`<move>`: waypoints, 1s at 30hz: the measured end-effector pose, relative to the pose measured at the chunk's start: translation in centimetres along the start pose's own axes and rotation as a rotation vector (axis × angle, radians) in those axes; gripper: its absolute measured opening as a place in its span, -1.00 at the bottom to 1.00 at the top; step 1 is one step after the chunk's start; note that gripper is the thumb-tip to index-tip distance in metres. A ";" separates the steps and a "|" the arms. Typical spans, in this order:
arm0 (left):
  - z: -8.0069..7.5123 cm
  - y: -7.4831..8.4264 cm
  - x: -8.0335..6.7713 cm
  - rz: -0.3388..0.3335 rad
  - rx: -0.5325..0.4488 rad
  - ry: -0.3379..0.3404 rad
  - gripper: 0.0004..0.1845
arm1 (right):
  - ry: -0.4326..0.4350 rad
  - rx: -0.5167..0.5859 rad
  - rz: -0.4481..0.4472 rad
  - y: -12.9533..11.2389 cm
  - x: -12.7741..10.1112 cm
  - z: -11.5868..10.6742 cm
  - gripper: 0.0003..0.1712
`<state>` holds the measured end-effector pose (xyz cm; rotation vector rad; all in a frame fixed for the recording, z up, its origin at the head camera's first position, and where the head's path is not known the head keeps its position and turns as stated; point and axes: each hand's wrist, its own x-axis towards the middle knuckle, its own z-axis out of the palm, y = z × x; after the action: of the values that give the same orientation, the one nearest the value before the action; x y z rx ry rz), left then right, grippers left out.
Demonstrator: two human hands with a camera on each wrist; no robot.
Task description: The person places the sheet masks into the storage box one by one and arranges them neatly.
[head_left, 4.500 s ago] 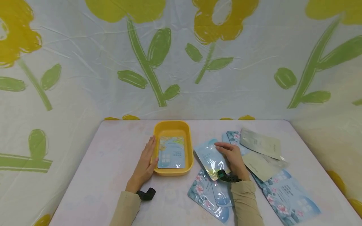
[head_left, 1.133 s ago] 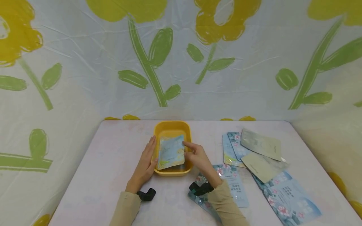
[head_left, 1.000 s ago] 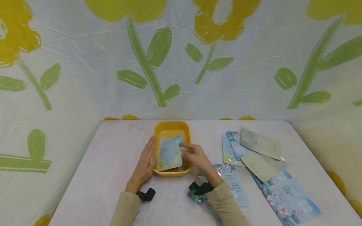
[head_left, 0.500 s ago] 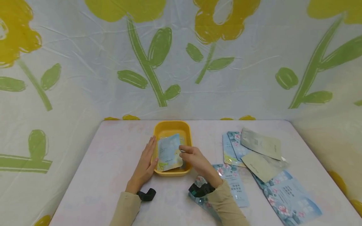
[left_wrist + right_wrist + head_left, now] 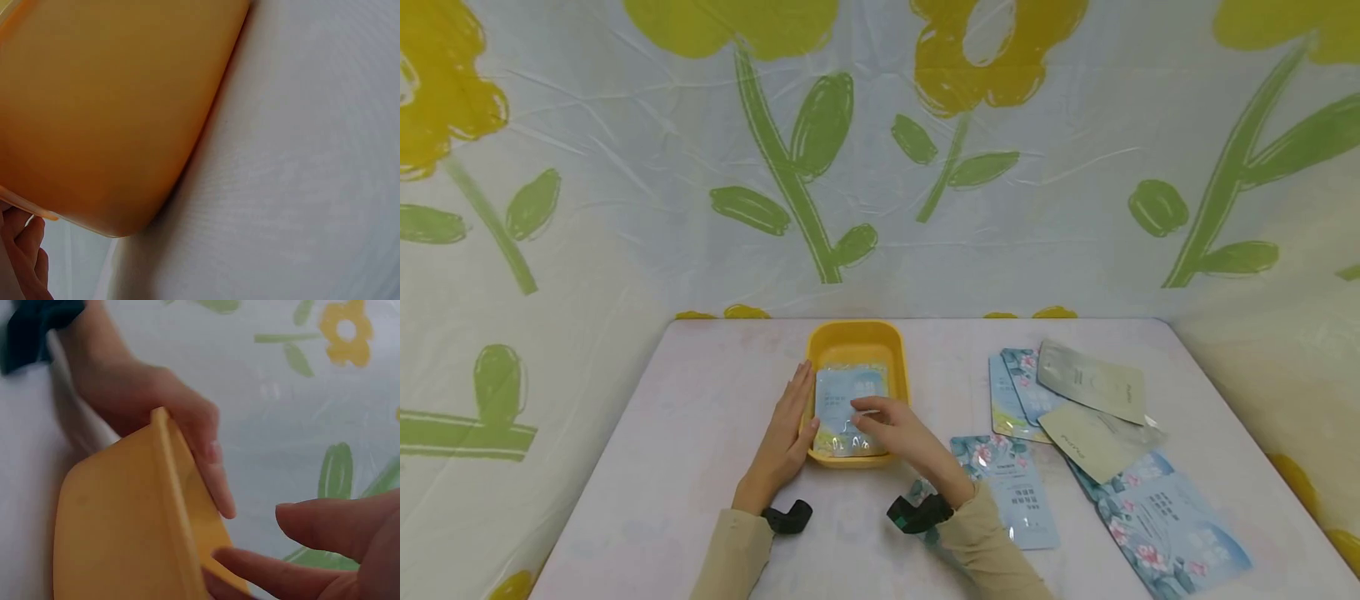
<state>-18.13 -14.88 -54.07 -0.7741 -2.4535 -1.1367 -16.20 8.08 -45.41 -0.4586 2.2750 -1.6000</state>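
A yellow tray point(image 5: 854, 328) stands on the pale table. My left hand point(image 5: 787, 429) lies flat against its left wall with straight fingers. In the tray a light blue sachet point(image 5: 841, 392) lies flat on top of another one. My right hand point(image 5: 887, 423) reaches over the tray's near right corner, and its relaxed fingers rest on the sachet. The left wrist view shows only the tray's outer wall point(image 5: 112, 112) and the left hand's fingertips point(image 5: 25, 250). In the right wrist view the tray point(image 5: 119, 531) has my left hand point(image 5: 169, 412) behind it, with the right hand's fingers point(image 5: 337, 528) spread above.
Several sachets lie loose on the right of the table: two grey-green ones point(image 5: 1093, 382) point(image 5: 1093, 442), blue floral ones point(image 5: 1011, 487) point(image 5: 1172, 517) and one further back point(image 5: 1011, 392). A flower-print sheet walls the table on three sides.
My right hand picked a blue sachet from the pile on the right, carried it to the tray and laid it flat on the one inside. The left hand stayed on the tray.
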 end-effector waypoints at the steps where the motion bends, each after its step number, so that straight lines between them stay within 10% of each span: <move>1: 0.0 0.0 0.0 0.002 0.000 0.002 -0.21 | -0.004 -0.074 -0.035 0.0 0.1 0.3 -0.56; 11: 0.0 -0.1 0.1 0.026 -0.013 0.022 -0.19 | 0.048 -0.628 -0.184 0.4 0.4 3.3 -0.39; 30: 0.1 0.0 0.0 -0.009 -0.007 0.011 -0.27 | 0.208 -0.553 -0.198 0.9 0.5 3.6 -0.53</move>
<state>-18.16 -14.80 -54.13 -0.7570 -2.4474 -1.1506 -15.14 5.16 -47.45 -0.6928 2.9138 -1.1141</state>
